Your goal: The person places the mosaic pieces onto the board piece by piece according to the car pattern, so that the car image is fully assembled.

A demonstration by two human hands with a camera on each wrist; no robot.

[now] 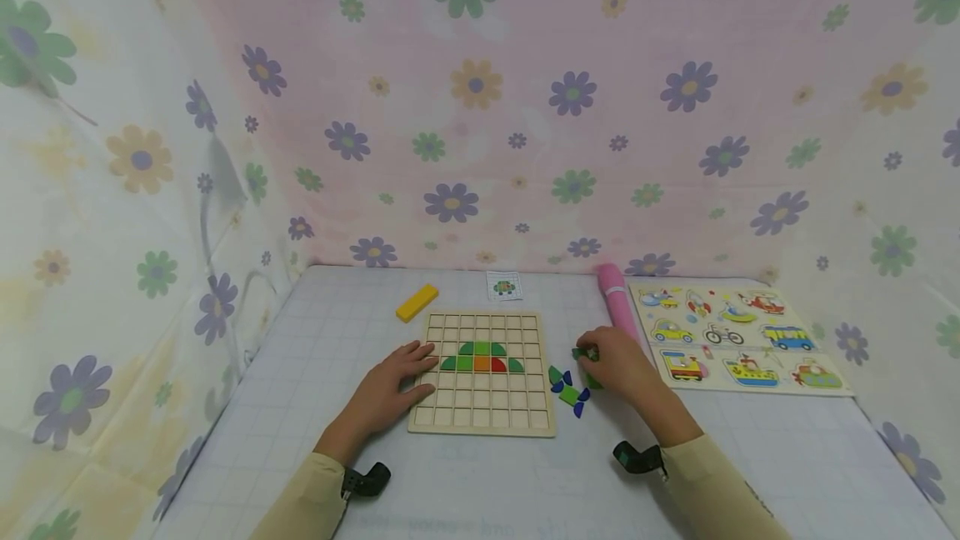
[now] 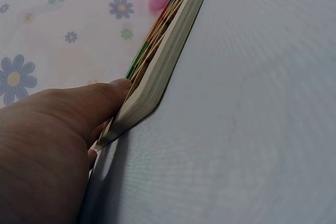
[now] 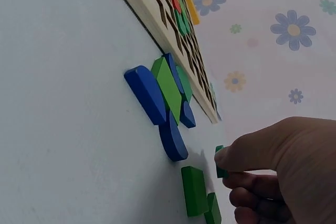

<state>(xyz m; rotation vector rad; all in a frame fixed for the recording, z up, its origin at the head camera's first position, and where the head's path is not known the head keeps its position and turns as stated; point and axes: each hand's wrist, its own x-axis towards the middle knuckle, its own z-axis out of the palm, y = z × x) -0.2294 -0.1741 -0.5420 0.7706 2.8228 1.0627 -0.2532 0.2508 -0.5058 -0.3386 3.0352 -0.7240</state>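
Note:
A wooden grid board [image 1: 480, 422] lies flat, with green, orange and red tiles [image 1: 481, 363] forming a domed shape in its cells. My left hand [image 1: 386, 387] rests at the board's left edge, its fingers loosely extended and the thumb touching the rim in the left wrist view. Right of the board, my right hand [image 1: 621, 367] pinches a small green tile [image 3: 219, 169] between thumb and fingers, just above the table. Below that hand lie loose green tiles [image 3: 195, 191]. Nearer the board are blue rounded tiles [image 3: 146, 94] and a light green square tile [image 3: 166, 88].
A yellow block [image 1: 417, 303] sits behind the board at left. A small pattern card [image 1: 504, 286] lies at the back. To the right are a pink rolled item [image 1: 618, 303] and a vehicle picture puzzle [image 1: 738, 340]. Flowered cloth [image 1: 517, 107] surrounds the table.

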